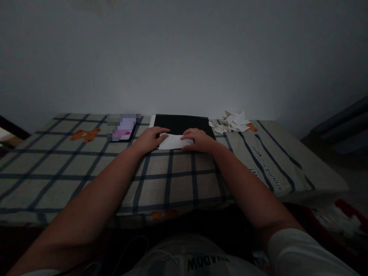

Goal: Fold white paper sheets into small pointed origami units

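Note:
A small white piece of paper [173,142] lies slightly bowed over the near part of a black sheet or folder [181,122]. My left hand [151,138] grips the paper's left end, thumb on top and fingers reaching over the black surface. At the other end, my right hand [200,140] holds the paper between thumb and fingers. A white strip shows along the left edge of the black sheet. The undersides of my fingers are hidden.
A phone [124,128] with a lit, partly blurred screen lies to the left. Several torn paper scraps [234,122] are heaped at the right. A checked tablecloth [94,161] covers the table, which stands against a plain wall [184,57].

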Available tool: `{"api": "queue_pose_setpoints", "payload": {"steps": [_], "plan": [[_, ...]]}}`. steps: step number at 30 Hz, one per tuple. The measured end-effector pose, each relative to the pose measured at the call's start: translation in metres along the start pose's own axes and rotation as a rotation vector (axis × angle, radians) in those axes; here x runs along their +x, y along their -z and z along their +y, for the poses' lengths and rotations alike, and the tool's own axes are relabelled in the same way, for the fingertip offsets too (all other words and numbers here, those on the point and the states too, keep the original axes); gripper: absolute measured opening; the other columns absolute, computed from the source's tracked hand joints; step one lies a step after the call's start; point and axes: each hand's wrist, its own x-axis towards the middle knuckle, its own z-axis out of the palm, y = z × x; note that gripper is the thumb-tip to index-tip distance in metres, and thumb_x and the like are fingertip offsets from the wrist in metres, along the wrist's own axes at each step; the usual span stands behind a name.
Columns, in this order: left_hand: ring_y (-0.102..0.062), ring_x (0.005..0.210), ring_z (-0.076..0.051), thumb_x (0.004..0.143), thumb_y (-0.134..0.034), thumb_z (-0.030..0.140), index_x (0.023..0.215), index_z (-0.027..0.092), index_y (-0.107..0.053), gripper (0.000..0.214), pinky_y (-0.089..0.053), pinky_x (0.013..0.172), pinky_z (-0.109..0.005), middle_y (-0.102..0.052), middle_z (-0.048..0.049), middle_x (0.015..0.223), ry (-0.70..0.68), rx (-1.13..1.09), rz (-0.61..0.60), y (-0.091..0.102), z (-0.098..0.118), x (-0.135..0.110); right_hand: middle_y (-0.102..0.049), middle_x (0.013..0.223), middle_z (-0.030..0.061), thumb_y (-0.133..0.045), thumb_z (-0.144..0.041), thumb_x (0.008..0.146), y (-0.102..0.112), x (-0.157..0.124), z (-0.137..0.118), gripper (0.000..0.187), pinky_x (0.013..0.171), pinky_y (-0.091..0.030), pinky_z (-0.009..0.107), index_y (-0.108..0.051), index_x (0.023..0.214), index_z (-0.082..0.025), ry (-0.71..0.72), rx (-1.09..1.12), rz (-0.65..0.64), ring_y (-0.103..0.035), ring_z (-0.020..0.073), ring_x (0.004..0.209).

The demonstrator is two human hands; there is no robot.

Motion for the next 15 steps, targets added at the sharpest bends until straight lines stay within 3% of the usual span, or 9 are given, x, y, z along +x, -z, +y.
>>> {"api": "queue_pose_setpoints", "payload": {"steps": [5,9,15], "plan": [[-0.063,0.105,-0.025,0.092,-0.053,0.044,0.112,0.020,-0.074,0.038,-0.049,0.096,-0.044,-0.071,-0.0104,0.112,-0.132,0.017,0.071,0.000,-0.003,0.002,-0.062,0.133,0.0111,-0.077,-0.044,0.082,0.002,-0.001,-0.002,0.043,0.101,-0.041,0.041,-0.073,0.118,-0.021,0.000,-0.061,-0.013,-0.054,0.0277,0.123],[-0.063,0.102,-0.024,0.092,-0.055,0.051,0.104,0.019,-0.077,0.041,-0.049,0.094,-0.042,-0.069,-0.0103,0.106,-0.216,0.036,0.126,0.003,0.006,0.001,-0.064,0.126,0.0108,-0.073,-0.051,0.084,0.004,-0.002,-0.003,0.043,0.098,-0.043,0.038,-0.075,0.115,-0.021,-0.022,-0.084,-0.003,-0.057,0.0262,0.116],[-0.063,0.107,-0.026,0.085,-0.065,0.057,0.112,0.022,-0.076,0.045,-0.047,0.097,-0.043,-0.071,-0.0096,0.114,-0.271,0.060,0.045,0.004,0.009,-0.002,-0.066,0.115,0.0115,-0.066,-0.060,0.086,0.003,-0.003,-0.008,0.049,0.090,-0.044,0.035,-0.076,0.114,-0.022,-0.103,-0.074,0.026,-0.059,0.0256,0.107]]}}
